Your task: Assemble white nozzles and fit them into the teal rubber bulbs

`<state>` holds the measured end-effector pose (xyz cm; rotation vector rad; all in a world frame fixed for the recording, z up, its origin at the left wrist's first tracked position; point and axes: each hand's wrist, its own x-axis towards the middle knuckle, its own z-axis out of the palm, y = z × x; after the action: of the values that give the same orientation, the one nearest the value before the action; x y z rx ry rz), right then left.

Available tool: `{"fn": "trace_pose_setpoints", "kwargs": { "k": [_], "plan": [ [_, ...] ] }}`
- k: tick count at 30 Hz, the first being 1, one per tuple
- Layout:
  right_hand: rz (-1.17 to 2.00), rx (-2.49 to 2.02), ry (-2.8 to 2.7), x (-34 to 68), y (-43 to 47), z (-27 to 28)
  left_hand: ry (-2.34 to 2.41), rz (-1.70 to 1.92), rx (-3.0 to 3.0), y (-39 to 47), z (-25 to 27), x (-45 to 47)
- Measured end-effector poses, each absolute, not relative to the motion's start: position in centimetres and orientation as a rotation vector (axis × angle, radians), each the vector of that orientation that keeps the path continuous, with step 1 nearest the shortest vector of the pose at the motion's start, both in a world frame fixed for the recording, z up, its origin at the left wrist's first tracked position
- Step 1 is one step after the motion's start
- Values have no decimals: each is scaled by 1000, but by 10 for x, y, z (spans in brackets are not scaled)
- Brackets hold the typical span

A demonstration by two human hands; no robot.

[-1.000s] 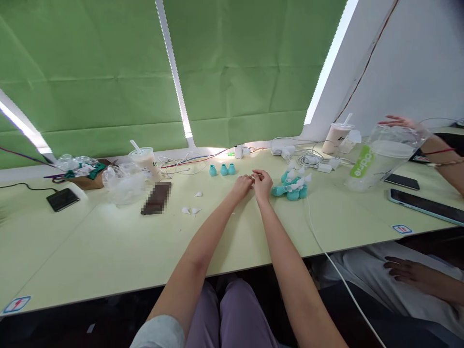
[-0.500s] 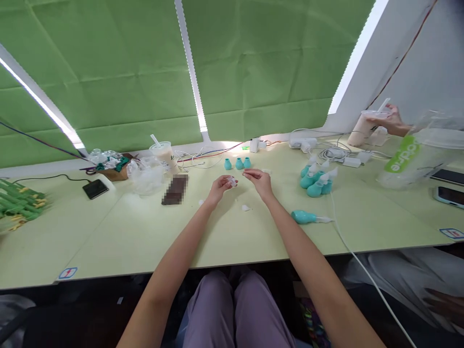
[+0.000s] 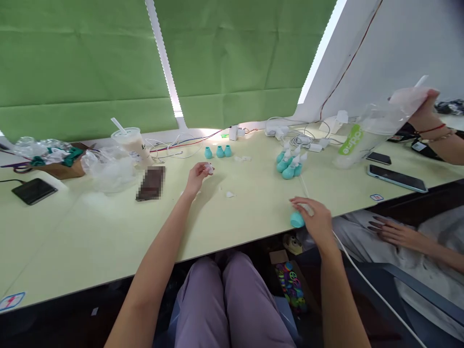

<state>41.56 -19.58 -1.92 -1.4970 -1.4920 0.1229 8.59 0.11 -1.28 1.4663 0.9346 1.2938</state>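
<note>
My left hand is raised over the middle of the table, with its fingers pinched on a small translucent white piece. At the table's front edge, my right hand is closed around the nozzle end of a turquoise nasal aspirator. The aspirator's round bulb shows below the fingers, while most of its tip is hidden by them. Three turquoise bulbs without tips stand at the back. Further right, a cluster of turquoise aspirators with clear tips stands upright. A small white scrap lies between my hands.
A pixelated dark object, a drink cup and a plastic bag lie to the left. White cables and adapters line the back. On the right, another person's hand holds a cup near a bagged cup and phones.
My right hand has moved right and toward me, from near my left hand, and taken hold of the aspirator that lay on the table. The view has turned right. The other person's cup has been lifted.
</note>
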Motion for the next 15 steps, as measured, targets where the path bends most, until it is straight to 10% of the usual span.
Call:
{"fn": "trace_pose_setpoints", "kwargs": {
  "k": [15],
  "plan": [
    [298, -1736, -1709, 394, -136, -24, 1015, 1266, 1526, 6, -20, 86]
  ]
}}
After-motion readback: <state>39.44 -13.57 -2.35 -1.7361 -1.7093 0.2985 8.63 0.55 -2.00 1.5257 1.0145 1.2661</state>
